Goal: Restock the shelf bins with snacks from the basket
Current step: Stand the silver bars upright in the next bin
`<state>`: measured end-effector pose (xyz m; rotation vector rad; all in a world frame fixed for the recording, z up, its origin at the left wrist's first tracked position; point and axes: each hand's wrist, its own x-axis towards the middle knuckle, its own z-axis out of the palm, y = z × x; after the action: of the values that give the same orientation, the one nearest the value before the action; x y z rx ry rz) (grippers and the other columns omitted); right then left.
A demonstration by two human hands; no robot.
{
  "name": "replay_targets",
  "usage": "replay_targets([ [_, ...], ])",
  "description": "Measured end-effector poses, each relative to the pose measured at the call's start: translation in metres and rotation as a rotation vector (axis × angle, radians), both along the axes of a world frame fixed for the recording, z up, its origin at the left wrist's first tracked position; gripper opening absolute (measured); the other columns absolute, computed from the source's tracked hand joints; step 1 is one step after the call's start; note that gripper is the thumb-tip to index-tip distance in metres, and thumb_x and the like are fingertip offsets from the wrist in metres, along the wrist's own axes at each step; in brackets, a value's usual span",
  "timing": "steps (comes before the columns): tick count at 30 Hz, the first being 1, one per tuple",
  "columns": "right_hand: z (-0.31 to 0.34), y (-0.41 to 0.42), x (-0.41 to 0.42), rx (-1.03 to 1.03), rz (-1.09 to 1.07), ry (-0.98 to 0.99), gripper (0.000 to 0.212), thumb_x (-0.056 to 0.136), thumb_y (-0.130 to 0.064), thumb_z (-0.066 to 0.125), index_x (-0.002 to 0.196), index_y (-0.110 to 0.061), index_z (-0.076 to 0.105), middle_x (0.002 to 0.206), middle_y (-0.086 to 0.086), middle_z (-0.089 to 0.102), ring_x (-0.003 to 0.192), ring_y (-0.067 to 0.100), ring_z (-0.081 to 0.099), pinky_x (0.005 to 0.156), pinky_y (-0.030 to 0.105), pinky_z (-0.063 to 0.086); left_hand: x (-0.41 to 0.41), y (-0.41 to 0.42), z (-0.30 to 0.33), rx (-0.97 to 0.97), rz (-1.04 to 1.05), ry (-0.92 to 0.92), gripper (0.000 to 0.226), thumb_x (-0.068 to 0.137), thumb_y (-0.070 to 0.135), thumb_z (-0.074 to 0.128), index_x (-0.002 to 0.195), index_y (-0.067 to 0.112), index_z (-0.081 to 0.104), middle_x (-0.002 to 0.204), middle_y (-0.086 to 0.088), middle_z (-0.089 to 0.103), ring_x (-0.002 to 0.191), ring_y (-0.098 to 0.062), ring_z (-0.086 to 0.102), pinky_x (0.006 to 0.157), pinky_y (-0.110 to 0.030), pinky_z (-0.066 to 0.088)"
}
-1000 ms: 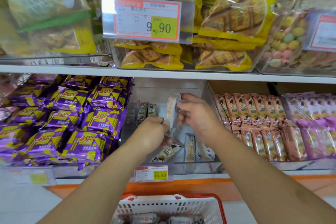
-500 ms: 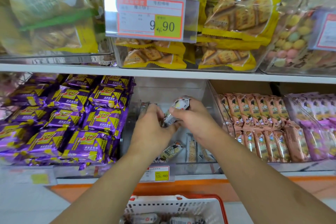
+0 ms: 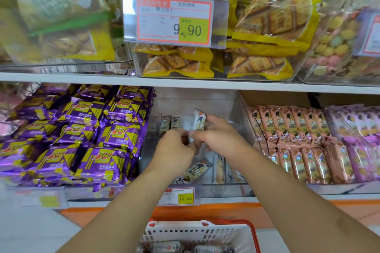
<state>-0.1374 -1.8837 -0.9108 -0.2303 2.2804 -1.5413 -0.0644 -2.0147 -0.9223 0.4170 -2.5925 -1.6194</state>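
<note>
- Right hand pinches a white snack pack upright inside the clear bin.
- Left hand curls at the pack's lower end; its grip is hidden.
- More packs lie below in the bin.
- Basket below the bin, cut off.

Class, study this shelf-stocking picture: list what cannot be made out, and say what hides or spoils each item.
1. Basket contents: head view, cut off by the bottom edge.
2. Small print on the upper price tag: head view, too small and blurred.
3. Lower end of the white snack pack: head view, hidden behind the right hand and left hand; which hand has the grip is unclear.
4. Far-left packs on the lower shelf: head view, motion blur.
</note>
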Motion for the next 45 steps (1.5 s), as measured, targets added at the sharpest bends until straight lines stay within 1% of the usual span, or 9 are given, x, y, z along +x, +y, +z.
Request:
replay_targets([
  [5, -0.015, -0.011, -0.013, 0.364, -0.137, 0.157, 0.042, 0.074, -0.032, 0.085, 0.106, -0.016, 0.063, 0.087, 0.0, 0.072, 0.073, 0.014, 0.07, 0.043, 0.018, 0.046, 0.001, 0.004, 0.0, -0.265, 0.024, -0.034, 0.03, 0.09, 0.029, 0.067, 0.117, 0.016, 0.065, 0.113, -0.002, 0.069, 0.107, -0.023, 0.064, 0.085, -0.031, 0.052],
  [11, -0.013, -0.042, -0.035, 0.615, -0.045, 0.18, 0.033, 0.087, -0.034, 0.081, 0.08, -0.013, 0.056, 0.077, 0.005, 0.062, 0.065, 0.015, 0.058, 0.044, 0.023, 0.035, 0.003, -0.001, 0.001, -0.527, -0.043, -0.197, 0.058, 0.089, 0.035, 0.068, 0.139, 0.012, 0.051, 0.145, -0.006, 0.043, 0.133, -0.031, 0.048, 0.109, -0.039, 0.042],
  [20, -0.014, -0.053, -0.037, 0.48, -0.065, 0.152, 0.021, 0.096, -0.02, 0.057, 0.078, -0.009, 0.056, 0.073, 0.009, 0.058, 0.068, 0.027, 0.055, 0.052, 0.027, 0.032, -0.001, -0.006, 0.001, -0.454, -0.179, -0.361, 0.041, 0.076, 0.045, 0.066, 0.11, 0.022, 0.066, 0.111, -0.003, 0.066, 0.092, -0.02, 0.068, 0.079, -0.033, 0.06],
  [25, 0.009, -0.016, -0.01, 0.574, -0.006, 0.169, 0.021, 0.08, 0.004, 0.049, 0.062, -0.007, 0.049, 0.062, 0.009, 0.05, 0.056, 0.03, 0.049, 0.04, 0.023, 0.033, -0.001, -0.001, -0.006, -0.507, -0.266, -0.489, 0.033, 0.082, 0.045, 0.071, 0.089, 0.014, 0.061, 0.08, -0.012, 0.061, 0.075, -0.024, 0.066, 0.049, -0.023, 0.037],
  [29, 0.019, 0.002, 0.009, 0.529, -0.037, 0.217, 0.026, 0.081, -0.001, 0.055, 0.1, 0.006, 0.072, 0.095, 0.025, 0.074, 0.088, 0.04, 0.071, 0.064, 0.035, 0.057, 0.0, -0.004, -0.007, -0.4, -0.109, -0.351, 0.025, 0.085, 0.033, 0.068, 0.075, 0.012, 0.059, 0.071, -0.006, 0.064, 0.069, -0.023, 0.064, 0.05, -0.022, 0.037],
  [32, 0.023, 0.002, 0.012, 0.528, 0.085, 0.169, 0.031, 0.082, -0.001, 0.059, 0.111, 0.005, 0.068, 0.087, 0.018, 0.069, 0.078, 0.032, 0.068, 0.059, 0.037, 0.049, 0.0, -0.003, 0.0, -0.291, 0.034, -0.236, 0.03, 0.087, 0.034, 0.072, 0.071, 0.012, 0.061, 0.062, -0.001, 0.059, 0.06, -0.02, 0.058, 0.047, -0.022, 0.034],
  [38, 0.005, 0.001, 0.006, 0.48, 0.259, 0.141, 0.058, 0.078, -0.02, 0.085, 0.128, -0.022, 0.055, 0.105, -0.005, 0.065, 0.095, 0.012, 0.066, 0.089, 0.038, 0.06, -0.008, 0.004, 0.01, -0.045, 0.158, -0.146, 0.027, 0.092, 0.024, 0.063, 0.072, 0.006, 0.068, 0.07, -0.01, 0.068, 0.08, -0.034, 0.069, 0.063, -0.036, 0.053],
  [42, -0.015, 0.0, -0.002, 0.617, 0.106, 0.289, 0.037, 0.076, -0.029, 0.082, 0.102, -0.021, 0.056, 0.097, 0.004, 0.067, 0.081, 0.02, 0.067, 0.066, 0.041, 0.06, -0.014, 0.005, 0.011, 0.181, 0.046, -0.171, 0.028, 0.067, 0.015, 0.051, 0.085, 0.004, 0.071, 0.09, -0.025, 0.072, 0.087, -0.037, 0.072, 0.088, -0.061, 0.054],
  [45, -0.016, -0.01, -0.007, 0.737, 0.019, 0.361, 0.031, 0.081, -0.028, 0.079, 0.096, -0.014, 0.055, 0.099, 0.009, 0.065, 0.089, 0.028, 0.068, 0.064, 0.033, 0.052, -0.009, 0.007, 0.016, -0.019, 0.003, -0.188, 0.037, 0.078, 0.012, 0.051, 0.108, 0.016, 0.073, 0.113, -0.01, 0.072, 0.11, -0.033, 0.065, 0.097, -0.043, 0.054],
])
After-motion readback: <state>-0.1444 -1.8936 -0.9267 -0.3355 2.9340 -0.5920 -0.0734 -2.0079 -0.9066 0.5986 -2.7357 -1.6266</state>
